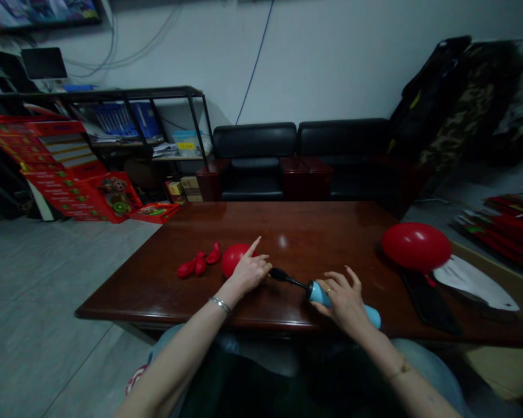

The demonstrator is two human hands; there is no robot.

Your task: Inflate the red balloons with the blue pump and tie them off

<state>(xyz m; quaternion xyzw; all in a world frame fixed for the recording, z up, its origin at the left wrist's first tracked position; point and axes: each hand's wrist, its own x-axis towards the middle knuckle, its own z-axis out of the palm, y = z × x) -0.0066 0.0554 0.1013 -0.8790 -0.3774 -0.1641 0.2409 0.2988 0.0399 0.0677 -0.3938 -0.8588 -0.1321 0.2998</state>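
Red balloon: Here we have it, the partly filled balloon (232,259) on the tabletop (283,223), just left of the pump, its round body beyond our left hand.
Left hand: Our left hand (253,270) is pinched where balloon and pump meet, index finger stretched out; the neck is hidden, so we can't tell how it sits on the nozzle.
Right hand: Over to the right hand (340,295), wrapped around the blue hand pump (319,294), some fingers lifted.
Pump line: The long axis slants, black nozzle (282,275) away to the left, blue end back toward us on the right; the left hand is the nearer one to the balloon.
Small balloons: Left of the action we spot a row of little red balloons (192,266), well apart from the hands.
Big balloon: Far right, a fuller red balloon (416,247) sits beside a white sheet (473,284).
Containers: On the shelf rack (169,92) we find blue binders (113,121) and a blue-lidded plastic bin (186,144), contents unclear; red cartons (100,194) stand stacked below, insides hidden.
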